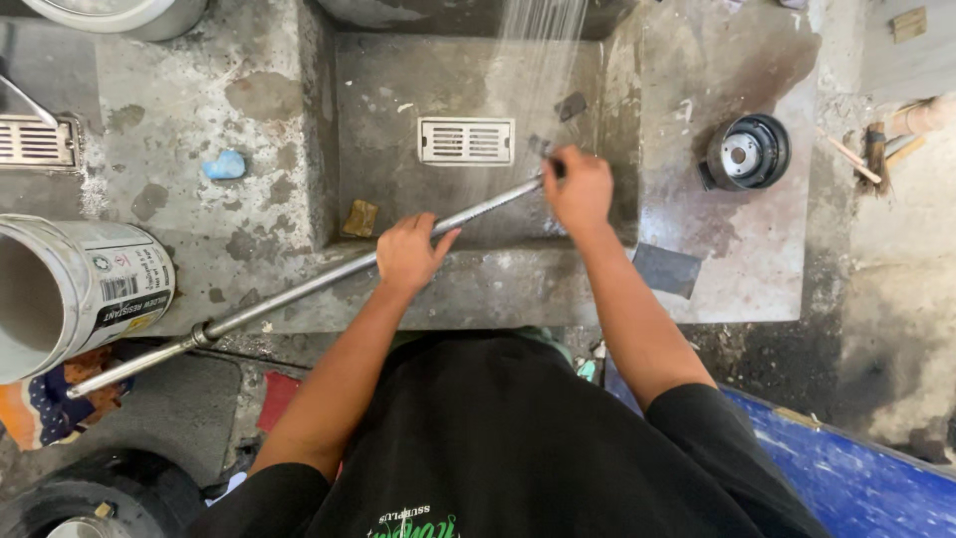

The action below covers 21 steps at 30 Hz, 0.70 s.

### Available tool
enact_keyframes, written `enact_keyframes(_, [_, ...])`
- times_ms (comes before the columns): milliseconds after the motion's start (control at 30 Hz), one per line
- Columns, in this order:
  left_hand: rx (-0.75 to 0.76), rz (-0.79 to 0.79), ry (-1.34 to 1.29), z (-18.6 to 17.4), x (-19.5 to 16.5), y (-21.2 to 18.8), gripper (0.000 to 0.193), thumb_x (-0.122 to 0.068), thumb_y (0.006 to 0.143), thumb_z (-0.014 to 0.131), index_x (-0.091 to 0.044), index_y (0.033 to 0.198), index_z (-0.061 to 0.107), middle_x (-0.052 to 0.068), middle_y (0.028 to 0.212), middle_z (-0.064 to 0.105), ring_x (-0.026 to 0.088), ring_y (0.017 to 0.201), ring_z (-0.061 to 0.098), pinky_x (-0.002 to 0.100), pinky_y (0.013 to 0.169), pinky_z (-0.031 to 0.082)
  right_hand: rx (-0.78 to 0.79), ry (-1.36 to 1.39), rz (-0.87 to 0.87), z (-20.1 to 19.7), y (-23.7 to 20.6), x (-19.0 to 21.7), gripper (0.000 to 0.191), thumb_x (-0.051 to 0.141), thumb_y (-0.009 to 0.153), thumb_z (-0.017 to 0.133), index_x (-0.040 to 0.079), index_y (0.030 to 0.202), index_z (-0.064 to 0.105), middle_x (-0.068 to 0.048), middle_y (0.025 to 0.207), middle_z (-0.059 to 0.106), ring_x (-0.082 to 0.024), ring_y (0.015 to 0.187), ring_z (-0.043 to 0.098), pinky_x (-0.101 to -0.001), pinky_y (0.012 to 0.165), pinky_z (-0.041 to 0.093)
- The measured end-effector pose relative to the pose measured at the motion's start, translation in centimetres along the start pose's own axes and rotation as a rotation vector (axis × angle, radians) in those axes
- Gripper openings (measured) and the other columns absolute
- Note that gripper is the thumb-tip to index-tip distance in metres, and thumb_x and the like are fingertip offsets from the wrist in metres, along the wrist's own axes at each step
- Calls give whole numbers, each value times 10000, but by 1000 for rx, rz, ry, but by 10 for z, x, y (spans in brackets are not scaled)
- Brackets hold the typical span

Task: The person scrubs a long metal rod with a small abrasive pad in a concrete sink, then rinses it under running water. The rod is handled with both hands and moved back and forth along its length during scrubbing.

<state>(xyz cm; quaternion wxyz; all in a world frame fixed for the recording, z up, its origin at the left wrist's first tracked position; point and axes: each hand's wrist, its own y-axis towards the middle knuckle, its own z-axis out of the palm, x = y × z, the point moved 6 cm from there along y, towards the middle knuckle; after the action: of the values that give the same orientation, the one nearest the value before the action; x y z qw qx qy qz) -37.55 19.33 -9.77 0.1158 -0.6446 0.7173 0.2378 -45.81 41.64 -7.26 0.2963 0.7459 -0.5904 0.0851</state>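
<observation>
Down low at the left edge, a white paint bucket (70,294) lies on its side beside the concrete sink (249,110). The long metal rod (299,291) runs slantwise from there up across the sink's front ledge into the basin. Left hand (408,254) is wrapped around the rod at mid-length; right hand (580,189) is clenched on its upper end, under the falling water (538,40). Beyond sits the drain grate (466,140), a blue soap piece (225,165) lies to the left, and a black round pulley (747,151) rests far right.
</observation>
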Motion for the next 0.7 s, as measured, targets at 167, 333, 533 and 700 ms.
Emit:
enact_keyframes(167, [7, -28, 0, -10, -2, -3, 396, -447, 869, 770, -65, 945, 701, 122, 846, 716, 338, 799, 691, 460, 680, 543, 143, -104, -217, 31, -17, 68, 183, 299, 954, 647, 156, 964, 762, -85, 876, 762, -277, 811, 725, -568, 1037, 455])
enact_keyframes(333, [-18, -14, 5, -25, -9, -3, 403, -449, 872, 773, -58, 924, 688, 136, 849, 710, 345, 808, 688, 461, 690, 544, 132, 187, 408, 55, 22, 44, 331, 397, 1058, 619, 87, 1005, 723, -183, 1014, 738, -381, 973, 689, -532, 899, 562])
enact_keyframes(533, [-49, -5, -6, -33, -8, -6, 395, -440, 876, 772, -60, 905, 668, 142, 842, 702, 354, 797, 676, 475, 670, 529, 44, 1828, 1145, 87, 40, 27, 326, 285, 1050, 548, 55, 1272, 613, -191, 1171, 708, -379, 1060, 711, -564, 969, 574])
enact_keyframes(700, [-18, -40, -11, -30, -4, -6, 403, -444, 896, 775, -58, 897, 658, 132, 836, 694, 350, 801, 671, 477, 676, 525, -65, 1802, 1042, 84, 41, 22, 308, 275, 1022, 568, 101, 1276, 573, -140, 1167, 684, -368, 1091, 638, -537, 940, 568])
